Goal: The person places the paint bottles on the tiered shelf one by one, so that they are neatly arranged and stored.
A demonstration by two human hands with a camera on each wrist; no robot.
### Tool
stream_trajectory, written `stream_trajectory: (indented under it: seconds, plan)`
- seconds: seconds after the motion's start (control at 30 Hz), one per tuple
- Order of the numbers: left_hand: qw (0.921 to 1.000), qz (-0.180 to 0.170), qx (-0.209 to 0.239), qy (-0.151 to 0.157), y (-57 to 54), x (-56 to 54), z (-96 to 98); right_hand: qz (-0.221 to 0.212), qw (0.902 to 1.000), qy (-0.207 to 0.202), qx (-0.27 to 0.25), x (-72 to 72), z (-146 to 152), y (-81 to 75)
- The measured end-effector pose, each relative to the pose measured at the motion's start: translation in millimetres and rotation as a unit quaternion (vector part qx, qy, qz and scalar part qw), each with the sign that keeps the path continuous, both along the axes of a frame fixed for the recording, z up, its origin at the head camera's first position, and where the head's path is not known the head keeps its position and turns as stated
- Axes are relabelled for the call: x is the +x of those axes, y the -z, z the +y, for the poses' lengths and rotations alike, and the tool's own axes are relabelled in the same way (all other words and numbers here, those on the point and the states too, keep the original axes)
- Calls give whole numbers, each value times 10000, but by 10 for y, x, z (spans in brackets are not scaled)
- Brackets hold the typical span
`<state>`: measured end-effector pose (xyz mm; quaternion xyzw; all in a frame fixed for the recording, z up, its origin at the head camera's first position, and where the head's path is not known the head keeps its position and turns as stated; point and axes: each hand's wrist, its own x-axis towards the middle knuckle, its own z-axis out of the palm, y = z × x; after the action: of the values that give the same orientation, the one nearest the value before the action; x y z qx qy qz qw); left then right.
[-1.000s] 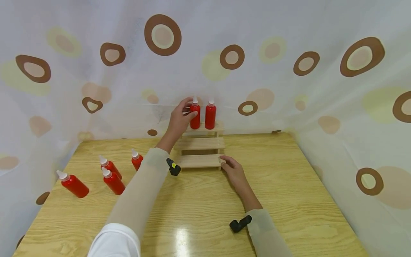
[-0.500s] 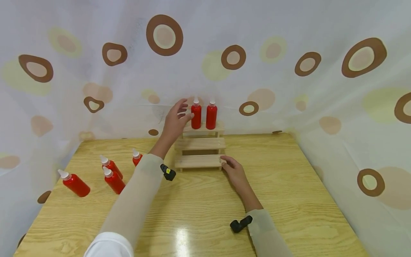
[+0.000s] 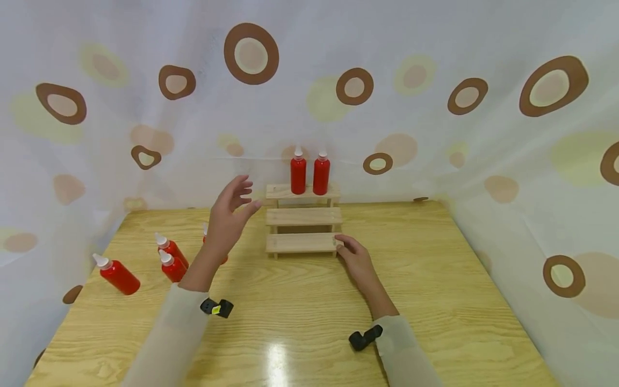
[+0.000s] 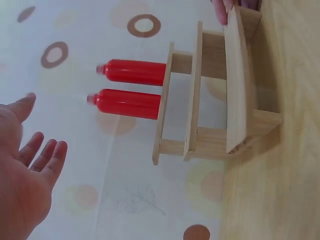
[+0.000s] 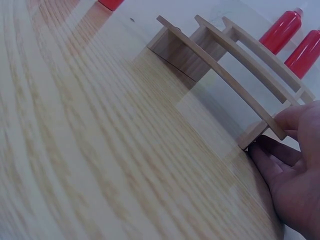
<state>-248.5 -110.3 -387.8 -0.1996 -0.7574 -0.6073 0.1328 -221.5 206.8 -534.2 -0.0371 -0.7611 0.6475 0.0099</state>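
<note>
A small three-tier wooden step shelf [image 3: 303, 217] stands at the back of the table. On its top tier, two red squeeze bottles with white nozzle caps stand upright side by side: a left bottle [image 3: 298, 176] and a right bottle [image 3: 321, 176]. My left hand [image 3: 226, 221] is in the air left of the shelf, fingers spread and holding nothing; the left wrist view shows its palm [image 4: 22, 185] apart from the bottles. With my right hand [image 3: 359, 264] I grip the right end of the lowest tier, fingers [image 5: 274, 165] tucked under the board in the right wrist view.
Several more red squeeze bottles [image 3: 120, 277] stand on the left of the wooden table [image 3: 300, 317]; one farther bottle [image 3: 223, 259] is partly hidden behind my left hand. A patterned white cloth [image 3: 425, 123] hangs behind the table and along its sides.
My left hand has let go of the left bottle on the top tier and moved back, left and down. Both bottles stay standing there. My right hand keeps its place on the shelf.
</note>
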Motion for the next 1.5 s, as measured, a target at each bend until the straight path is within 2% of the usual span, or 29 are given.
stream_trajectory:
  seconds: [0.13, 0.3, 0.5, 0.63, 0.73, 0.83, 1.03, 1.17, 1.5]
  plan:
    - [9998, -34, 88, -201, 85, 290, -222, -4, 10000, -22, 49, -12, 3, 13]
    - [9968, -111, 94, -787, 196, 608, -465, -64, 9999, 39, 133, -1, 6, -22]
    - [9900, -25, -85, -1411, 374, 893, -717, -147, 9998, 54, 131, 9, 3, -27]
    - [9786, -76, -443, -2006, 481, 1017, -896, -126, 9998, 58, 105, -7, -18, -23]
    - [9712, -136, -478, -2331, 557, 1063, -1012, -23, 9999, 40, 113, -19, -23, -23]
    - [9670, -171, -403, -2508, 628, 1088, -1093, -4, 9999, 53, 149, -26, -22, -21]
    - [9571, -282, -534, -2834, 738, 1100, -1156, -66, 9999, 48, 121, -20, -10, -7]
    - [9467, -531, -710, -3098, 783, 1110, -1186, -78, 10000, -6, 50, -24, -12, 5]
    - [9382, -1497, -731, -3033, 867, 1028, -1261, -47, 9999, 103, 6, -21, -22, -13]
